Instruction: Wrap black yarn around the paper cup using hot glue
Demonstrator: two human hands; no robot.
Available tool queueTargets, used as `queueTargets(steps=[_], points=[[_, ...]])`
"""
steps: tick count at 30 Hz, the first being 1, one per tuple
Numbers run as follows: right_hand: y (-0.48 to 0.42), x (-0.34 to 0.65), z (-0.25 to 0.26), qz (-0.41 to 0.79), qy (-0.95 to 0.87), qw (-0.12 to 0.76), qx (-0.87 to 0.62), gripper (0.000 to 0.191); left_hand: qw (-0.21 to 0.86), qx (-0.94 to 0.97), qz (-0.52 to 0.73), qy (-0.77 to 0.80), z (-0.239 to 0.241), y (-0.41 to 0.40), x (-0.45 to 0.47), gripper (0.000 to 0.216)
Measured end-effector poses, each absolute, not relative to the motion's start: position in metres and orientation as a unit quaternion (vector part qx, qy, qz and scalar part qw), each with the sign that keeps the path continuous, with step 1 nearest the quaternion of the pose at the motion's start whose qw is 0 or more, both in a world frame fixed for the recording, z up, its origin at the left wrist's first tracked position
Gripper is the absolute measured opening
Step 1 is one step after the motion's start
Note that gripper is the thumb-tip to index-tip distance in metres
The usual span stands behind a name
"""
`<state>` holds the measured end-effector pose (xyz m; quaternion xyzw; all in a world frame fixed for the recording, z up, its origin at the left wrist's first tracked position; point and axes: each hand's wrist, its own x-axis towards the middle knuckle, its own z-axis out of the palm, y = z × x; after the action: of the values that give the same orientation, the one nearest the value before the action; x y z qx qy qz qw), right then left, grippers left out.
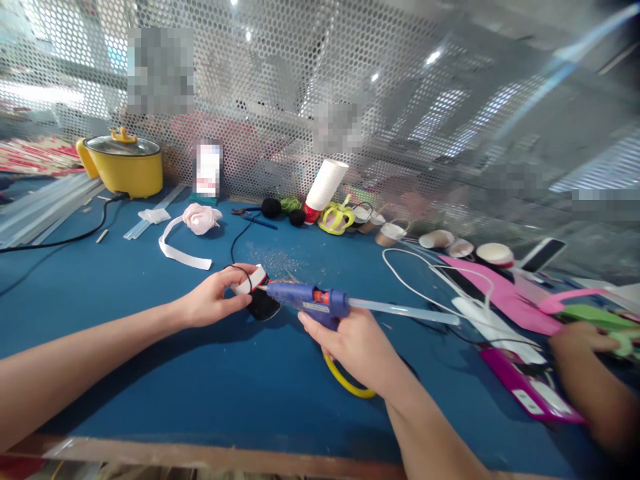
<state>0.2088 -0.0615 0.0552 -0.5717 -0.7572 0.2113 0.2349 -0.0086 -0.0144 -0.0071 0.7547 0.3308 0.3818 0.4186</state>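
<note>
My left hand (220, 297) is closed around a small white-rimmed piece (250, 281) with a red edge, possibly cut from a paper cup. Black cord (234, 248) runs from it toward the back of the table, and a black part (264, 307) shows underneath. In my right hand (357, 343) is a blue hot glue gun (305, 298), gripped by its handle. Its nozzle points left and meets or nearly meets the piece. A long clear glue stick (405, 311) sticks out behind it. Below my right wrist lies a yellow handle loop (350, 385), partly hidden.
A pale pink fabric rose (200, 219) with white ribbon lies behind my left hand. Farther back stand a yellow pot (133, 170), stacked paper cups (325, 187) and black yarn balls (271, 208). At right are a purple power strip (530, 393), cables and another person's hand (583, 343).
</note>
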Motion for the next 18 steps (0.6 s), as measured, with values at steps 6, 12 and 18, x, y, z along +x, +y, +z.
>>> queueTargets(steps=[6,12,18], points=[[-0.063,0.208,0.055,0.230,-0.759,0.225,-0.565,0.015,0.416,0.758,0.378,0.332,-0.006,-0.015,-0.009,0.008],[-0.054,0.213,0.057,0.273,-0.720,0.241,-0.590,0.022,0.420,0.756,0.378,0.329,-0.006,-0.015,-0.009,0.012],[-0.044,0.215,0.051,0.272,-0.708,0.251,-0.601,0.019,0.418,0.763,0.375,0.319,-0.007,-0.015,-0.010,0.013]])
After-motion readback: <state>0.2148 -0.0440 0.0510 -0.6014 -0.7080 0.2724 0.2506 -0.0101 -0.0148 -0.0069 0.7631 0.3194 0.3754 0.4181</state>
